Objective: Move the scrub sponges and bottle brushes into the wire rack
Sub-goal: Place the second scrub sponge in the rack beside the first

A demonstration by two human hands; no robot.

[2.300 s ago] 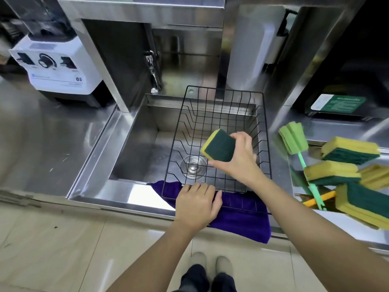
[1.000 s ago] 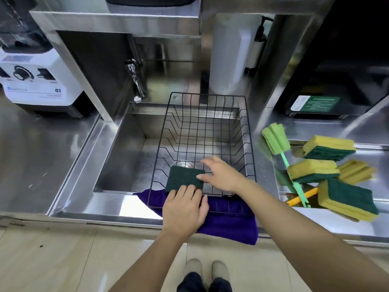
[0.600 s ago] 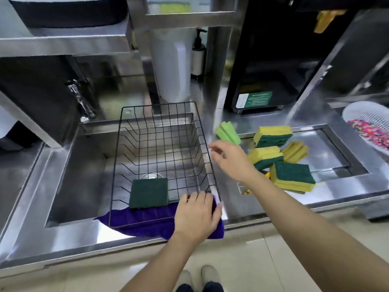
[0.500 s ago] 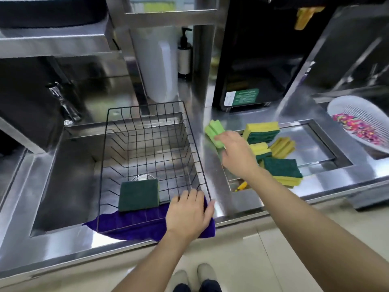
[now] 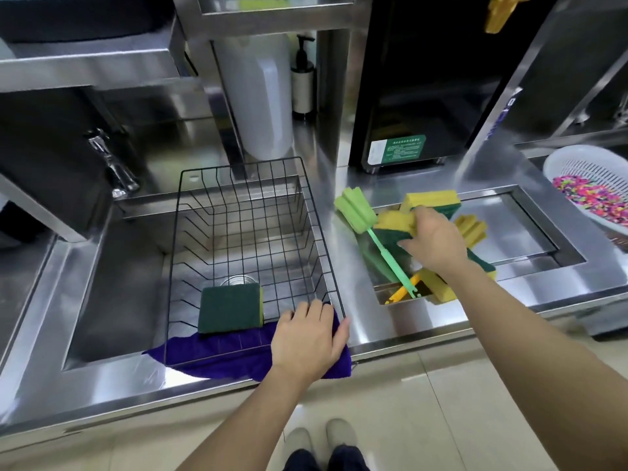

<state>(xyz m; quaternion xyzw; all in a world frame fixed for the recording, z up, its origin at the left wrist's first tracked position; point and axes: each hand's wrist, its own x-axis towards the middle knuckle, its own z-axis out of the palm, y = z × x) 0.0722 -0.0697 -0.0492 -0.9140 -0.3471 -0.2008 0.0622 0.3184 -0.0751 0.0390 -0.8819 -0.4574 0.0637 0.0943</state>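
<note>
The black wire rack (image 5: pixel 238 164) sits in the sink, with one scrub sponge (image 5: pixel 229 309) lying green side up at its front. My left hand (image 5: pixel 306 338) lies flat on the rack's front right corner and the purple cloth (image 5: pixel 210 351). To the right, a shallow steel recess (image 5: pixel 530 239) holds a pile: more yellow-green sponges (image 5: pixel 431 198), a green bottle brush (image 5: pixel 356 210) and a yellow bottle brush (image 5: pixel 470 229). My right hand (image 5: pixel 431 243) is over the pile, fingers and thumb pinched on a sponge (image 5: pixel 394 229) that still rests there.
A faucet (image 5: pixel 112 164) stands at the sink's back left. Behind the rack stand a white container (image 5: pixel 258 103) and a soap dispenser (image 5: pixel 302 86). A black appliance (image 5: pixel 407 96) sits behind the pile. A white colander (image 5: pixel 591 192) with coloured bits is at far right.
My right hand put a sponge down in the rack, let go, then swung right to the pile and closed on another sponge. My left hand stayed at the rack's front.
</note>
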